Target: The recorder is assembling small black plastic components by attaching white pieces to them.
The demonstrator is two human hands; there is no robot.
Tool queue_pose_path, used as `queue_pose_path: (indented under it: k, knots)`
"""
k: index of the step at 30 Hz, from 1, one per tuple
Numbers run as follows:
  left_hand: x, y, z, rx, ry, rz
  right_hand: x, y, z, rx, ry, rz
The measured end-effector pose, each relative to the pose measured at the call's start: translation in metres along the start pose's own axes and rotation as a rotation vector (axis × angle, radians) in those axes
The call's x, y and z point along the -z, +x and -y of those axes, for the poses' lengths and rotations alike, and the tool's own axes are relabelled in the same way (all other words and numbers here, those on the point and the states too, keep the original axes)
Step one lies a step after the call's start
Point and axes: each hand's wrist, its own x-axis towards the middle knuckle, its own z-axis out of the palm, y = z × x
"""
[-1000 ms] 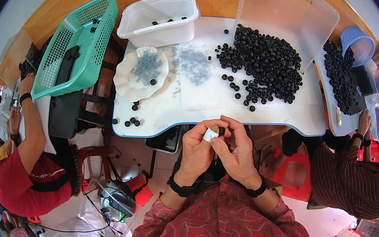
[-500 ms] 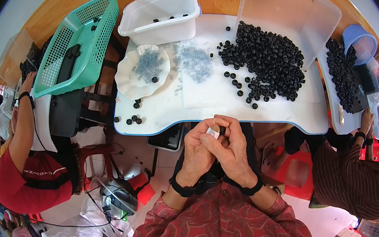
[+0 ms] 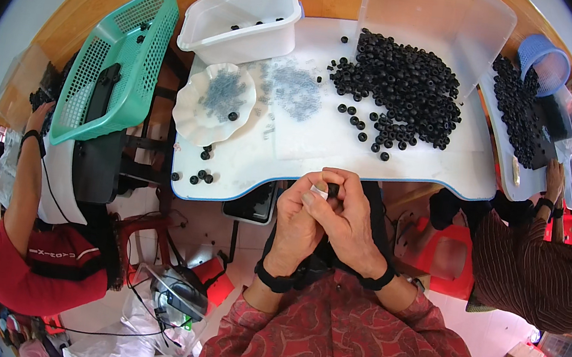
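Note:
My left hand (image 3: pixel 297 224) and my right hand (image 3: pixel 349 230) are together just off the table's near edge, fingers curled and thumbs close to each other. Between their fingertips shows a small black round part (image 3: pixel 332 190), mostly covered by the fingers. A small white piece (image 3: pixel 319 192) shows by the thumbs; whether it is held or wrapped on a finger I cannot tell. On the table lies a large heap of similar black round parts (image 3: pixel 404 86). Small clear pieces (image 3: pixel 293 90) are spread left of it, and more lie in a white scalloped dish (image 3: pixel 189 120) with one black part.
A white tub (image 3: pixel 241 52) and a green basket (image 3: pixel 111 118) stand at the far left. A clear plastic panel (image 3: pixel 438 12) rises behind the heap. Several loose black parts (image 3: pixel 202 174) lie near the table's left edge. Co-workers sit at the left (image 3: pixel 48 256) and right (image 3: pixel 532 266).
My hands have risen slightly, and the fingertips have shifted round the small part, so more of its black side shows and less of the white piece. The co-worker at the left has moved slightly.

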Motion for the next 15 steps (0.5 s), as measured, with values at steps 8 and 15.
queue_pose_path:
  k: [8, 15]
  knots:
    - [0.008, 0.004, -0.014, 0.089, -0.091, -0.001, 0.015, -0.005, -0.006, 0.328, -0.106, -0.069]
    - [0.012, 0.005, -0.009, 0.076, -0.044, -0.009, 0.023, 0.008, 0.007, 0.415, -0.144, 0.038]
